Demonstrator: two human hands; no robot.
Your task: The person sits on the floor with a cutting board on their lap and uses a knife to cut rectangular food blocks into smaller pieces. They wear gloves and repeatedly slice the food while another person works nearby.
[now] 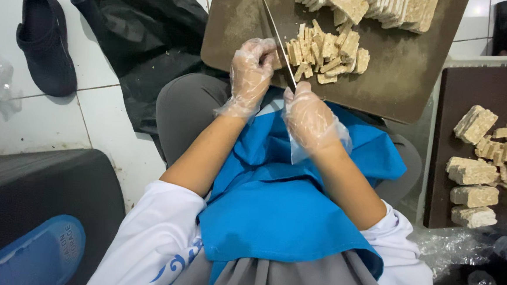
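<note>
A brown cutting board (398,81) rests on my lap over a blue apron. A heap of cut tempeh pieces (329,50) lies on it, with uncut slabs (385,7) at the far edge. My right hand (309,118), in a clear plastic glove, grips the handle of a knife (277,38) whose blade points away across the board. My left hand (251,72), also gloved, rests on the near left side of the cut pieces, fingers curled against them right beside the blade.
A second brown board (439,171) at the right holds more tempeh blocks (474,173) and pieces. A black shoe (45,42) and a black plastic bag (142,36) lie on the white tiled floor to the left. A dark box (33,193) stands at the lower left.
</note>
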